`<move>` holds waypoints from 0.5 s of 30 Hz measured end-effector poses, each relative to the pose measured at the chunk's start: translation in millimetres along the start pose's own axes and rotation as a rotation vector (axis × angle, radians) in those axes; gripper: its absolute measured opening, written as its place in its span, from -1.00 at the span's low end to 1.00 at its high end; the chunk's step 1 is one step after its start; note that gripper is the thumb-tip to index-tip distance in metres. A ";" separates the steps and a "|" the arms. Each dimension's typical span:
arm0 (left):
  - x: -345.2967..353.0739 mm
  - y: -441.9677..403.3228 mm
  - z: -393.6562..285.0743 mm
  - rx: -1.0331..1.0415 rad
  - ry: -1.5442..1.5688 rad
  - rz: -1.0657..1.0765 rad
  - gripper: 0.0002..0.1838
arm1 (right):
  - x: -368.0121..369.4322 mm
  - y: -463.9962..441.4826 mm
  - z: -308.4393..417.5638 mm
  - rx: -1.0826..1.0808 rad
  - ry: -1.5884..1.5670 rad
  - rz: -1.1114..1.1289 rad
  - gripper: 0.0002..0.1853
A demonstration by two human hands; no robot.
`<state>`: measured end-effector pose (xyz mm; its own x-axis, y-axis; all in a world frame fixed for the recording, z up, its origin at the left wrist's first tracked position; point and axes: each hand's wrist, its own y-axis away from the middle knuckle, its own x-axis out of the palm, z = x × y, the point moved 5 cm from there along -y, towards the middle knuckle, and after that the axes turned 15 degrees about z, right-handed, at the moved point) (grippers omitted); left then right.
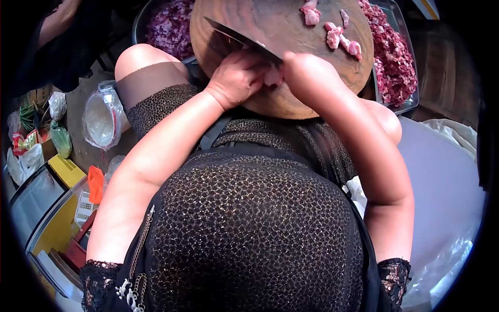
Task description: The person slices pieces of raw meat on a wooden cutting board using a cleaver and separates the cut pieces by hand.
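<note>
A round wooden chopping board [249, 15] lies in front of my knees. My right hand [303, 66] is closed round the handle end of a cleaver [241, 37], whose dark blade points up and to the left across the board. My left hand [238, 75] presses down on a piece of meat [272, 77] beside the blade, its fingers bent and partly hidden by the blade. Some pale pink meat pieces [333, 36] lie apart at the board's upper right.
Metal trays of chopped meat stand left [171, 28] and right [393, 62] of the board. At the left are a plastic-wrapped container [100, 122], bags and boxes. Another person's arm [60, 21] shows at the upper left.
</note>
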<state>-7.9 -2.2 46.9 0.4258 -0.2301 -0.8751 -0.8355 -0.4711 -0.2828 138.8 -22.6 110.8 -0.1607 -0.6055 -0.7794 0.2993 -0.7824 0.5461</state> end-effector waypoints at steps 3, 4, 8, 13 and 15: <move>-2.0 -1.2 -6.6 0.018 0.014 0.016 -0.72 | 20.1 36.5 -12.9 0.068 0.036 -0.065 -0.86; -3.2 -2.2 -8.4 0.015 0.017 0.032 -0.72 | 22.1 47.0 -12.2 0.124 0.017 -0.078 -0.88; 5.0 2.6 -2.6 -0.027 0.034 0.093 -0.70 | 48.4 78.0 -47.8 0.142 -0.155 -0.133 -0.84; -1.7 0.7 -8.4 0.029 0.008 0.035 -0.65 | 28.4 102.4 -52.1 0.304 -0.210 -0.112 -0.71; -7.1 3.5 -11.3 0.059 0.015 0.010 -0.64 | 24.9 103.1 -42.5 0.309 -0.286 -0.277 -0.75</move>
<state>-10.0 -11.8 56.5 0.4222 -0.2470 -0.8722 -0.8586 -0.4176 -0.2973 205.6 -112.2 134.7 -0.4590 -0.3507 -0.8163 -0.0764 -0.8998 0.4295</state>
